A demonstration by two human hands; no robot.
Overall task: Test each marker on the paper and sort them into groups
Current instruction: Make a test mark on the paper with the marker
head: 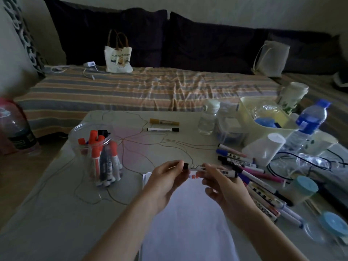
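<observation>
Above the far end of the white paper (188, 213) I hold a white marker (195, 167) with a black cap, lying level. My left hand (165, 181) pinches the black cap end; my right hand (224, 187) grips the barrel. Small red and blue test marks (194, 176) show on the paper just under the marker. A clear jar (98, 153) with several red and black markers stands to the left. A loose pile of markers (259, 183) lies to the right of the paper. Two markers, a yellow one (164, 121) and a black-capped one (162, 129), lie apart at the table's far side.
At the right of the table stand a small clear bottle (208, 117), a pale plastic bin (263, 117), a blue-capped water bottle (308, 121), an overturned clear cup (263, 149), blue lids (305, 185) and tangled cables (301, 162). A striped sofa bed (131, 87) lies beyond.
</observation>
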